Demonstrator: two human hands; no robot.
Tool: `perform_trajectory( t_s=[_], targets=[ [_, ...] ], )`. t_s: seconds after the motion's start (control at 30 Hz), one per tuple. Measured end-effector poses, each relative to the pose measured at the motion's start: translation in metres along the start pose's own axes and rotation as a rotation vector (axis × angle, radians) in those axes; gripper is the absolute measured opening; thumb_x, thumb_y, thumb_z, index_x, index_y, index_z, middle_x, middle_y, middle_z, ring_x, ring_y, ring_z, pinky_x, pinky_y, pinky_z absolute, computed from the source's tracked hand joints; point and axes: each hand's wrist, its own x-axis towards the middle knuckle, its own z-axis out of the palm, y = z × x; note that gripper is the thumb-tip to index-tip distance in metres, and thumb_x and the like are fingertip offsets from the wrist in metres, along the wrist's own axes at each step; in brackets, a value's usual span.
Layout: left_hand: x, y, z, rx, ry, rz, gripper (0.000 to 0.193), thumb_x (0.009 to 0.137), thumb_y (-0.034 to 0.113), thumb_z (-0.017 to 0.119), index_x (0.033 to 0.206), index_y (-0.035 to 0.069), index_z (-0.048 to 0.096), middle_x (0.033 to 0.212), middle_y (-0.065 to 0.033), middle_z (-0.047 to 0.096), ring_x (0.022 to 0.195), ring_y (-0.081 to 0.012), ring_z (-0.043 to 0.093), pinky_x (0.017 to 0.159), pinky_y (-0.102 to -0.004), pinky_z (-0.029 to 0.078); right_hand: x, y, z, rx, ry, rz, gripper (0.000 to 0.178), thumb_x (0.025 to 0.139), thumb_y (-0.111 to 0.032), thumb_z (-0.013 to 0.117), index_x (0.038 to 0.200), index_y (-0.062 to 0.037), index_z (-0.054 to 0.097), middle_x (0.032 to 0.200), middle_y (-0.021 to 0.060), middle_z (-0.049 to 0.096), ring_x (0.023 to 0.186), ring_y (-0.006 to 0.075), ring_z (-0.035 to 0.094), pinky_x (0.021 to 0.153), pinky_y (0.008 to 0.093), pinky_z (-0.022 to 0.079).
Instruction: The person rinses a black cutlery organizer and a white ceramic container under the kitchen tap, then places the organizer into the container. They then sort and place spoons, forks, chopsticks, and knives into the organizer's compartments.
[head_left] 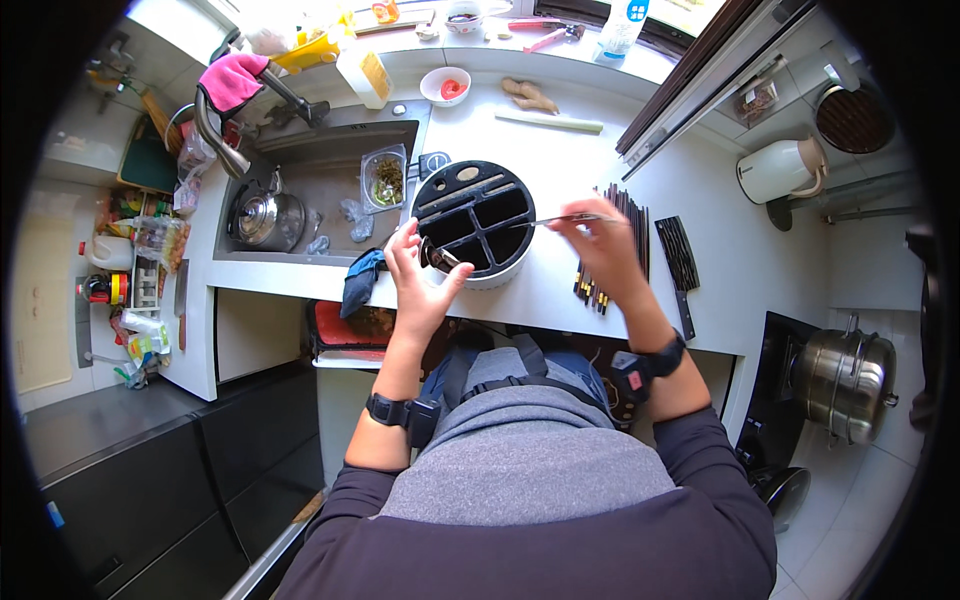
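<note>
A round utensil holder (500, 268), white outside with a black divided top, stands on the counter in front of me. My left hand (420, 280) is at its near left rim, thumb and fingers spread apart. Shiny metal utensils (438, 257), perhaps spoons, sit in the compartment by that thumb. Right of the holder, my right hand (595, 240) pinches a thin metal utensil (548, 221), its tip pointing left over the holder's rim. The utensil's kind cannot be made out. Dark chopsticks (625, 225) lie in a bunch beside and partly under my right hand.
A black cleaver (678, 262) lies right of the chopsticks. To the left, the sink (335, 140) holds a kettle (268, 215) and a clear plastic container (384, 178). Ginger (528, 96), a green stalk (548, 121) and a small bowl (445, 87) lie farther back. A dark blue cloth (362, 282) hangs over the front edge.
</note>
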Motion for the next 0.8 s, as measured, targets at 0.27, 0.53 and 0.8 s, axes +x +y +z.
perform_trajectory(
  t_s=[0.27, 0.53, 0.8],
  targets=[
    [0.003, -0.001, 0.014, 0.193, 0.018, 0.072, 0.074, 0.068, 0.01, 0.076, 0.132, 0.006, 0.038, 0.118, -0.0145, 0.045, 0.112, -0.0301, 0.046, 0.101, -0.0421, 0.037, -0.001, 0.031, 0.059, -0.235, -0.184, 0.01, 0.013, 0.079, -0.004, 0.072, 0.091, -0.0028, 0.065, 0.081, 0.0091, 0.063, 0.073, 0.0226, 0.063, 0.066, 0.0314, 0.051],
    [0.019, -0.026, -0.005, 0.09, -0.126, 0.166, 0.064, 0.068, -0.001, 0.062, 0.129, 0.007, 0.043, 0.112, -0.0141, 0.054, 0.106, -0.0307, 0.053, 0.096, -0.0413, 0.041, -0.021, 0.03, 0.026, -0.192, -0.192, 0.039, 0.022, 0.08, -0.001, 0.07, 0.102, -0.0043, 0.069, 0.095, 0.01, 0.062, 0.077, 0.0217, 0.062, 0.07, 0.0299, 0.052],
    [0.019, -0.026, -0.012, 0.089, -0.158, 0.194, 0.065, 0.067, 0.0, 0.064, 0.129, 0.008, 0.046, 0.115, -0.0138, 0.054, 0.109, -0.0314, 0.053, 0.1, -0.042, 0.039, -0.037, 0.2, -0.072, -0.737, 0.161, 0.504, 0.056, 0.076, -0.017, 0.072, 0.127, -0.0034, 0.055, 0.113, 0.0186, 0.06, 0.102, 0.0314, 0.059, 0.089, 0.0372, 0.05]
  ],
)
